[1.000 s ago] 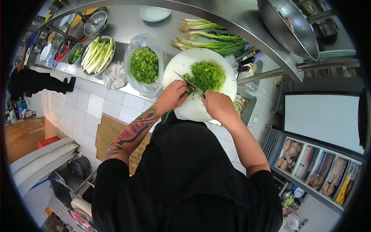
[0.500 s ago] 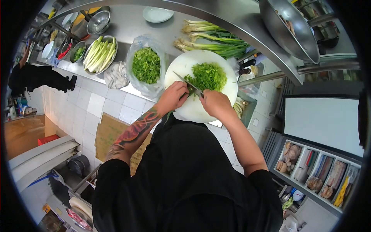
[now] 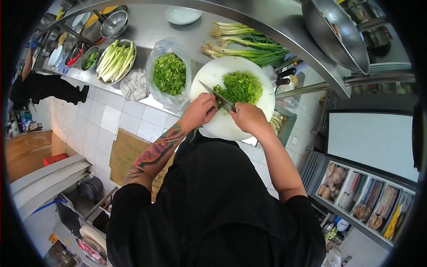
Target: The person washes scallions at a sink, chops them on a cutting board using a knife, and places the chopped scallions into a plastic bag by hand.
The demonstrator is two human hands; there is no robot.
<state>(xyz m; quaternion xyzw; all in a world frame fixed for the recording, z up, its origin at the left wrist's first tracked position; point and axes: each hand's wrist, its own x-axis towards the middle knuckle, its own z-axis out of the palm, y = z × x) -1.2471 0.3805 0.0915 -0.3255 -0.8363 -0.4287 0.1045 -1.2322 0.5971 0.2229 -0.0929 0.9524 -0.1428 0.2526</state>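
Note:
My right hand (image 3: 250,119) is closed around the handle of a knife (image 3: 221,99). Its blade points up and left across the round white cutting board (image 3: 213,127). Beside the blade, my left hand (image 3: 201,110) has its fingers curled over a bunch of green scallion leaves, mostly hidden under them; dark green ends show below the hand. A pile of chopped scallion greens (image 3: 242,86) lies on the board beyond the knife. Left of the board, a clear plastic bag (image 3: 155,55) holds more chopped greens (image 3: 169,74).
Whole scallions (image 3: 249,53) lie behind the board. A metal bowl of scallion stalks (image 3: 116,62) and a crumpled cloth (image 3: 133,85) are to the left. A steel shelf (image 3: 267,20) overhangs the counter, carrying a large metal bowl (image 3: 331,38). Another person (image 3: 46,89) stands far left.
The knife blade has turned slightly, and more of its flat side shows. Both hands stay in nearly the same place; the whole view has shifted a little.

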